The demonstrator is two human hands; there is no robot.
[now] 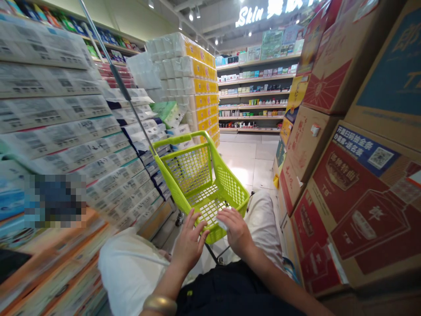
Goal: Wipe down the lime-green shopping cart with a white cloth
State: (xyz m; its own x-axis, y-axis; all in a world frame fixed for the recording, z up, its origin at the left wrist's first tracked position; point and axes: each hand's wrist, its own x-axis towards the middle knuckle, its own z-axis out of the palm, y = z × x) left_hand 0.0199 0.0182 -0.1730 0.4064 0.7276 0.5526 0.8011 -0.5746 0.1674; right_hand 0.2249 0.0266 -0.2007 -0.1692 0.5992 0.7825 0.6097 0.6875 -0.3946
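Observation:
A lime-green plastic shopping cart stands in the aisle just ahead of me, its basket bare. My left hand hovers at the cart's near rim with fingers spread and nothing in it. My right hand rests on the same rim, fingers curled around a small white object I cannot identify. A gold bangle circles my left wrist. My knees in light trousers show below the cart.
Stacked packs of tissue fill the shelving on the left, crossed by a metal pole. Red and brown cartons tower on the right. A pallet of toilet rolls stands ahead, with tiled floor and cosmetics shelves beyond.

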